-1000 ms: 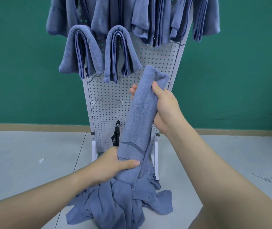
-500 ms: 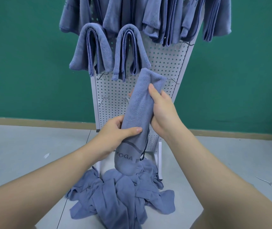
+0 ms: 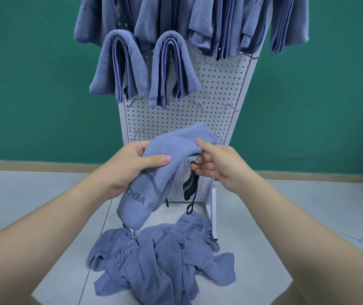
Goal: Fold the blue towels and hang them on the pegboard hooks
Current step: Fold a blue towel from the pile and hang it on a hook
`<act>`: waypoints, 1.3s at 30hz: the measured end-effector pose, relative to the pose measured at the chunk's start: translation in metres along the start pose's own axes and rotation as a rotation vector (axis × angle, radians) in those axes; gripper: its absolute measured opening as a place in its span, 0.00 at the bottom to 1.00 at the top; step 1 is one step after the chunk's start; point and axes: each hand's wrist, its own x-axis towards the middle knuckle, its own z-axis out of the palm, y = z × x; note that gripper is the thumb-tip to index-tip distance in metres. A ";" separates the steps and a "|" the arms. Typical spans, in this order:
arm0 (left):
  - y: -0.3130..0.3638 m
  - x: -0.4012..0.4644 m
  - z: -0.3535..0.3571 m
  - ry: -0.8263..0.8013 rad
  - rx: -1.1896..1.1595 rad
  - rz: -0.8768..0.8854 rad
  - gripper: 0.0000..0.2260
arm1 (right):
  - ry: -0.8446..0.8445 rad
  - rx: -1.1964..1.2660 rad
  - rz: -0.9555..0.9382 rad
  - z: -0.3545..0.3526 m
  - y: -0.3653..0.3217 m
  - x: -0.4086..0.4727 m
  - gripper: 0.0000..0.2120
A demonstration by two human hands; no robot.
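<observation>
At six o'clock, nearest the person, a heap of unfolded blue towels (image 3: 160, 258) lies crumpled on the grey floor (image 3: 33, 205), touching the foot of the stand. If feet shift forward they could drag or trample that pile, and the low end of the towel in hand hangs so close above it that it might snag and pull open.

Just above, toward the middle, the left hand (image 3: 132, 166) grips the folded towel (image 3: 154, 172) around its waist, thumb pressed over the top. The towel slants from seven o'clock up to one o'clock, lettered end down. The right hand (image 3: 218, 164) pinches the upper end with its thumb on top, fingers curled beneath near a dark loop cord (image 3: 192, 201) that dangles below. I judge the fold to be loose; if either grip slackens while lifting, the layers could slide apart and need refolding. The cord might also catch on a hook.

Beyond the hands stands the white pegboard (image 3: 215, 89), with bare hooks (image 3: 198, 105) in a row at about twelve o'clock. Missing the hook, or draping the towel unevenly over it, would let it slip off.

Farther up, at eleven o'clock, two hung folded towels (image 3: 145, 64) sit side by side, and more towels (image 3: 220, 23) crowd the top row. A careless reach could brush these loose.
</observation>
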 end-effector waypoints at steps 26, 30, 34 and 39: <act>0.005 0.002 0.003 -0.049 -0.077 0.050 0.29 | 0.201 -0.744 -1.077 0.024 0.025 -0.022 0.29; -0.002 0.006 0.021 0.284 0.055 0.157 0.21 | 0.357 -0.724 -1.076 0.022 0.017 -0.023 0.20; -0.006 0.004 0.035 0.461 0.544 0.525 0.09 | 0.475 -0.752 -0.886 0.015 0.000 -0.022 0.13; -0.013 0.005 0.052 0.205 0.570 0.445 0.24 | 0.490 -0.611 -0.763 0.016 -0.006 -0.024 0.08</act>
